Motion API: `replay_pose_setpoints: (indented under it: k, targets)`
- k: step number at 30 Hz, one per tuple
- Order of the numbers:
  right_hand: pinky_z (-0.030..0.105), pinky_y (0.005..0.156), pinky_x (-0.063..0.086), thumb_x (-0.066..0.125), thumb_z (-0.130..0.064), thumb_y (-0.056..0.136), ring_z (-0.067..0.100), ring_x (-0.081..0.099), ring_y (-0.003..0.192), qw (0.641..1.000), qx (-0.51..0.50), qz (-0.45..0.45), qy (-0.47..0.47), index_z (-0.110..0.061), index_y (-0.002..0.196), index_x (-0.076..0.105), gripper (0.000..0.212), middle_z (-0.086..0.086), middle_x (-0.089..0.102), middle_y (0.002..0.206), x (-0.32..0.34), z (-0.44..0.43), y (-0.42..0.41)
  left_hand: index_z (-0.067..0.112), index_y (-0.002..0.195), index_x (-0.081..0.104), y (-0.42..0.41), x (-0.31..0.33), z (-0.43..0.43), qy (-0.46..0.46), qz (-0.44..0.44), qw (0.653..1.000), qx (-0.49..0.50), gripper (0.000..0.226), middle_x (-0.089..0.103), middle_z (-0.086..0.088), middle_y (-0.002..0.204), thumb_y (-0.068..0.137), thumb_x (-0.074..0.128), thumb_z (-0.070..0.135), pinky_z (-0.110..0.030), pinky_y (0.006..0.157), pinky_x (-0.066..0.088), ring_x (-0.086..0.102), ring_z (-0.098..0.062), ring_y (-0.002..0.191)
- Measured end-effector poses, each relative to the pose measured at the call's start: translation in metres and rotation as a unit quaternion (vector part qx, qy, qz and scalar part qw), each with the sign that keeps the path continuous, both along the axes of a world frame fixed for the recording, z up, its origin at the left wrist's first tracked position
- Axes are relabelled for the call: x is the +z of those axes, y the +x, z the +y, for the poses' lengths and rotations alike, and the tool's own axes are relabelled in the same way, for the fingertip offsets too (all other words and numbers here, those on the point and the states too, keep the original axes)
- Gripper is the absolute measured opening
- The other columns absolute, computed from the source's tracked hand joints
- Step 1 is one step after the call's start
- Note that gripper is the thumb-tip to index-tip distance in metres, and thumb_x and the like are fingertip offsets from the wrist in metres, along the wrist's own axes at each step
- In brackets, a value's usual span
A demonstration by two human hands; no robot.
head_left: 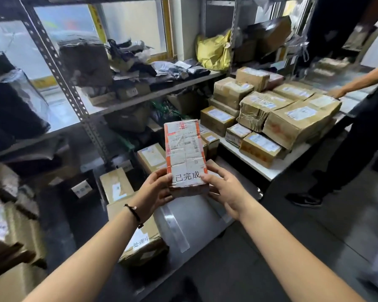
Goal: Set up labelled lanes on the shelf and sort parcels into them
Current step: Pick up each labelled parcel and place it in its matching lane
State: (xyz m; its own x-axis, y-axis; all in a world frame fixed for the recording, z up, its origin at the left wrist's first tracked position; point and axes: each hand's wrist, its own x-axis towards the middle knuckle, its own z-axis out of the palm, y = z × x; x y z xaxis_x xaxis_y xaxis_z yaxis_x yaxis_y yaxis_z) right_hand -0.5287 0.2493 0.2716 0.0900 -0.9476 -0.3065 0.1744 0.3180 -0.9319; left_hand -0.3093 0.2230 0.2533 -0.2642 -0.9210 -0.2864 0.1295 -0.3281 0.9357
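Steel shelving behind; both hands, left hand and right hand, grip taped parcel near-end, long axis pointing shelfward.

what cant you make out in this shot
Head view, the only one:
1. Small print on the parcel: too small and creased to read.
2. Parcel's lower end: covered by the left hand and right hand.
3. Second person: cut off by the right edge.
4. Dark bags on the left shelf: blurred.
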Motion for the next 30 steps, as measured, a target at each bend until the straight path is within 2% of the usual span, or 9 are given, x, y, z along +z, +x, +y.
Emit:
replay_pose_setpoints:
  k: [5, 10, 12, 15, 18, 20, 24, 26, 30]
  targets:
    - [0.017, 0.063, 0.055, 0.066, -0.014, 0.096, 0.007, 0.074, 0.083, 0.999, 0.028, 0.006, 0.038, -0.033, 0.114, 0.059, 0.028, 0.003, 0.075, 0.115, -0.016, -0.051, -0.013, 0.027, 0.133, 0.053, -0.011, -0.018, -0.044, 0.017, -0.019, 1.0, 0.003, 0.055, 0.074, 0.001, 0.114, 0.081, 0.065, 0.039, -0.023, 0.064, 0.056, 0.073, -0.016, 0.088]
    - [0.019, 0.065, 0.055, 0.065, -0.011, 0.096, 0.007, 0.074, 0.081, 0.994, 0.056, 0.007, 0.091, -0.027, 0.124, 0.06, 0.034, 0.002, 0.076, 0.113, -0.036, -0.099, -0.022, 0.033, 0.119, 0.065, -0.01, -0.043, -0.079, 0.064, 0.005, 0.998, -0.002, 0.037, 0.067, -0.005, 0.107, 0.084, 0.075, 0.038, -0.033, 0.074, 0.046, 0.05, -0.029, 0.086]
    - [0.019, 0.067, 0.054, 0.065, -0.011, 0.096, 0.005, 0.073, 0.078, 0.991, 0.073, 0.008, 0.114, -0.027, 0.125, 0.061, 0.033, -0.001, 0.076, 0.108, -0.044, -0.11, -0.022, 0.03, 0.117, 0.065, -0.004, -0.051, -0.086, 0.076, -0.017, 0.997, 0.001, 0.042, 0.067, -0.005, 0.108, 0.079, 0.077, 0.043, -0.036, 0.078, 0.047, 0.054, -0.026, 0.084]
    - [0.027, 0.082, 0.048, 0.063, -0.014, 0.097, 0.005, 0.073, 0.079, 0.984, 0.097, 0.005, 0.147, -0.028, 0.126, 0.062, 0.033, -0.005, 0.077, 0.106, -0.065, -0.125, -0.019, 0.026, 0.126, 0.059, 0.008, -0.068, -0.097, 0.081, -0.078, 0.993, 0.039, 0.068, 0.069, -0.001, 0.124, 0.07, 0.082, 0.055, -0.046, 0.099, 0.053, 0.067, -0.02, 0.112]
    - [0.037, 0.1, 0.042, 0.063, -0.016, 0.098, 0.007, 0.074, 0.083, 0.974, 0.12, 0.015, 0.191, -0.029, 0.131, 0.06, 0.036, -0.008, 0.078, 0.104, -0.089, -0.13, -0.016, 0.024, 0.122, 0.061, 0.022, -0.082, -0.102, 0.117, -0.074, 0.982, 0.129, 0.031, 0.066, -0.006, 0.125, 0.093, 0.067, 0.033, -0.045, 0.096, 0.054, 0.065, -0.022, 0.114]
    - [0.039, 0.103, 0.042, 0.063, -0.017, 0.098, 0.009, 0.074, 0.087, 0.967, 0.137, 0.013, 0.216, -0.026, 0.135, 0.058, 0.039, -0.006, 0.077, 0.108, -0.103, -0.127, -0.014, 0.022, 0.119, 0.061, 0.029, -0.089, -0.1, 0.142, -0.067, 0.969, 0.188, 0.021, 0.067, -0.003, 0.119, 0.098, 0.06, 0.025, -0.043, 0.093, 0.055, 0.066, -0.023, 0.109]
    - [0.032, 0.093, 0.045, 0.062, -0.014, 0.099, 0.01, 0.073, 0.094, 0.95, 0.193, 0.031, 0.244, -0.027, 0.129, 0.061, 0.033, -0.004, 0.077, 0.111, -0.128, -0.123, -0.018, 0.016, 0.117, 0.063, 0.042, -0.102, -0.085, 0.181, -0.075, 0.951, 0.239, 0.021, 0.068, -0.003, 0.121, 0.1, 0.057, 0.026, -0.036, 0.085, 0.054, 0.066, -0.023, 0.107]
    - [0.03, 0.092, 0.044, 0.061, -0.015, 0.099, 0.012, 0.072, 0.102, 0.94, 0.226, 0.046, 0.251, -0.025, 0.134, 0.059, 0.037, -0.002, 0.076, 0.115, -0.143, -0.123, -0.019, 0.017, 0.115, 0.063, 0.044, -0.106, -0.076, 0.198, -0.069, 0.942, 0.261, 0.019, 0.067, -0.004, 0.119, 0.1, 0.057, 0.027, -0.039, 0.09, 0.053, 0.066, -0.024, 0.108]
    - [0.016, 0.064, 0.051, 0.058, -0.009, 0.1, 0.008, 0.074, 0.09, 0.922, 0.267, 0.073, 0.272, -0.021, 0.133, 0.061, 0.035, 0.001, 0.077, 0.112, -0.165, -0.125, -0.015, 0.015, 0.115, 0.063, 0.046, -0.117, -0.057, 0.221, -0.064, 0.925, 0.301, 0.02, 0.069, -0.005, 0.12, 0.099, 0.058, 0.025, -0.046, 0.1, 0.051, 0.067, -0.026, 0.11]
